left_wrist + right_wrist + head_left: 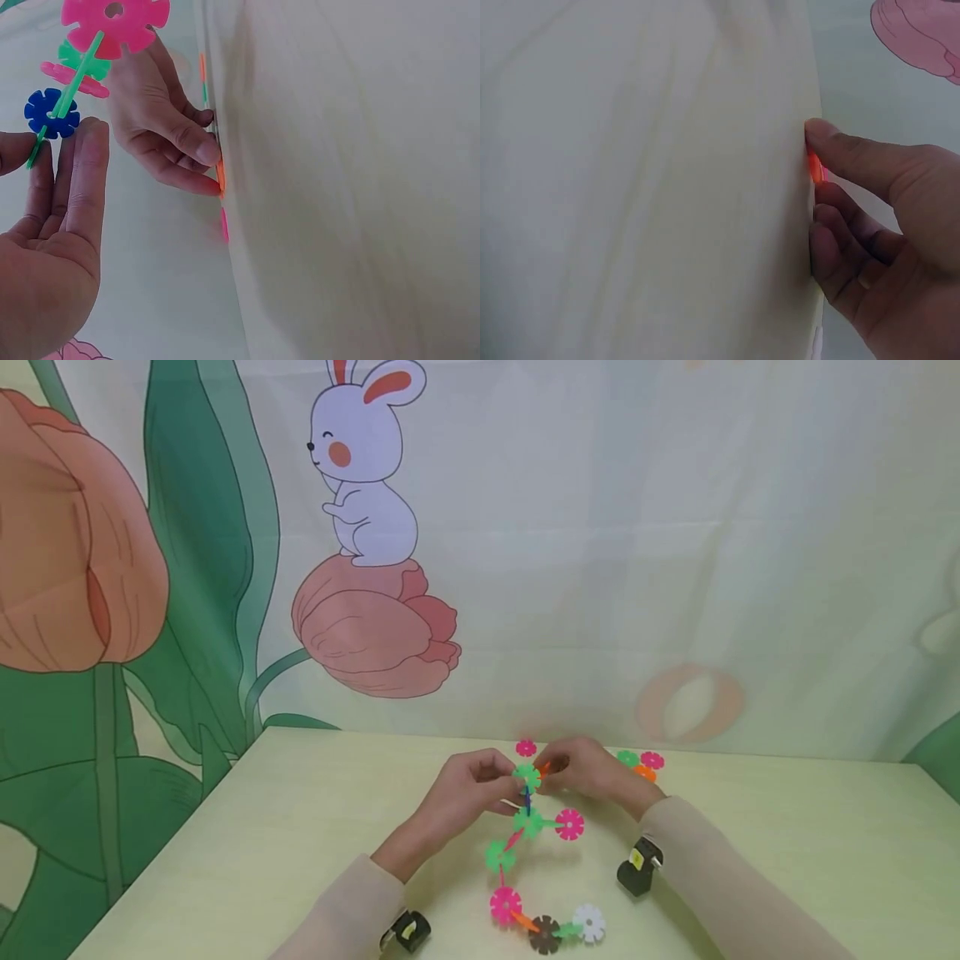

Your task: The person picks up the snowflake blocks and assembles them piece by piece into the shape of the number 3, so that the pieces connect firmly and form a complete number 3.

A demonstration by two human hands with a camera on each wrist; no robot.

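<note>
My left hand [474, 787] pinches a green notched plastic disc [527, 778] at the far end of a chain of interlocking discs. In the left wrist view, a blue disc [52, 113] joins that end, with a pink disc [112, 11] nearer the camera. Along the table the chain runs toward the front, through another pink disc [506, 905] and a brown disc [545, 935] to a white disc [588, 924]. My right hand [583, 768] holds an orange disc [816, 166] between thumb and fingers at the tabletop, apart from the chain.
A loose pink disc [526, 748] lies near the table's back edge, between the hands. Behind the right wrist are loose green [627, 758], pink [652, 761] and orange [645, 773] discs. A printed cloth [555, 568] hangs behind the pale table [300, 810].
</note>
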